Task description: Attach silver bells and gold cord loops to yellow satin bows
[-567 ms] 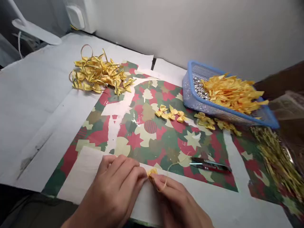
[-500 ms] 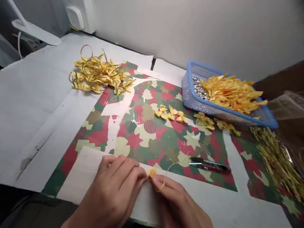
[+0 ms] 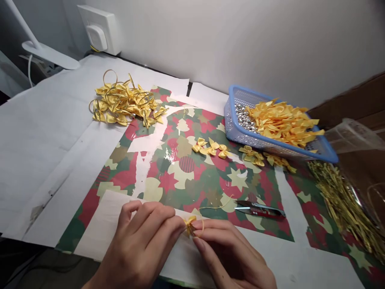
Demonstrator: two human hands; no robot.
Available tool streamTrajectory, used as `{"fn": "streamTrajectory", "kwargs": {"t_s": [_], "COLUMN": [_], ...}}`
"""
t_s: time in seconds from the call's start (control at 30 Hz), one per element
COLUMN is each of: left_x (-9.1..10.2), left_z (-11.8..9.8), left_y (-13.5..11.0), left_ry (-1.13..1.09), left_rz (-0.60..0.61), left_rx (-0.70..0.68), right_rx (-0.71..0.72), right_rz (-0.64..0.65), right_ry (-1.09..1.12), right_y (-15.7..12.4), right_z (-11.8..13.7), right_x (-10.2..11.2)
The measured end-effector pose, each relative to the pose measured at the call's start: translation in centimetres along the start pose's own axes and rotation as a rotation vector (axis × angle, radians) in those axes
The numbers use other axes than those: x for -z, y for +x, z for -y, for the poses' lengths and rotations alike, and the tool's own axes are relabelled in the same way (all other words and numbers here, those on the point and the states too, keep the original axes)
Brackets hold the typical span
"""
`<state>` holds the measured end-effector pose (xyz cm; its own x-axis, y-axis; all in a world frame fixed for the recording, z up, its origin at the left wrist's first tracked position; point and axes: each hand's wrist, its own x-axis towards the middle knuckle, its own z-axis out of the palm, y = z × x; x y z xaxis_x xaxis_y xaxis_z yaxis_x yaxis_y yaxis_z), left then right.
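Between my two hands is a small yellow ribbon bow (image 3: pixel 189 223), just above the white paper at the table's front. My left hand (image 3: pixel 144 239) pinches the bow's left side between thumb and forefinger. At its right side the fingertips of my right hand (image 3: pixel 231 251) are closed on a thin yellow thread (image 3: pixel 202 226), which loops over the forefinger; whether they also grip the bow I cannot tell. A loose length of thread trails over the patterned paper toward a pair of thread snips (image 3: pixel 260 209). Three finished-looking yellow bows (image 3: pixel 211 147) lie farther back.
A blue plastic basket (image 3: pixel 279 146) at the back right holds yellow ribbon pieces (image 3: pixel 282 122) and silver beads (image 3: pixel 245 118). More bows (image 3: pixel 252 155) lie before it. Looped gold bows (image 3: pixel 124 100) are heaped at the back left. Gold ties (image 3: pixel 345 204) lie at right, a lamp base (image 3: pixel 51 55) at left.
My right thumb has moved down, away from the forefinger, and more of the bow shows. The camera view has shifted slightly. My left hand keeps its pinch.
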<state>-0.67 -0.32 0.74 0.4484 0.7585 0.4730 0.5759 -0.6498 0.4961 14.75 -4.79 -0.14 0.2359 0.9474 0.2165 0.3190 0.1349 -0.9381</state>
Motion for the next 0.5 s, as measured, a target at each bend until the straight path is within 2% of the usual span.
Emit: {"fn": "streamTrajectory", "kwargs": {"t_s": [0.17,0.3,0.5], "left_x": [0.0,-0.2,-0.6], "left_z": [0.1,0.4,1.1], "left_y": [0.0,-0.3,-1.1], "left_ry": [-0.053,-0.201,-0.480], "left_rz": [0.027,0.016,0.076], "left_rx": [0.017,0.020,0.046], "right_rx": [-0.104,-0.196,-0.292], "right_rz": [0.032,0.026,0.050], "right_ry": [0.093,0.214,0.433], "right_y": [0.5,0.7,0.8], "right_z": [-0.1,-0.3,0.2], "right_x": [0.4,0.4,0.1]}}
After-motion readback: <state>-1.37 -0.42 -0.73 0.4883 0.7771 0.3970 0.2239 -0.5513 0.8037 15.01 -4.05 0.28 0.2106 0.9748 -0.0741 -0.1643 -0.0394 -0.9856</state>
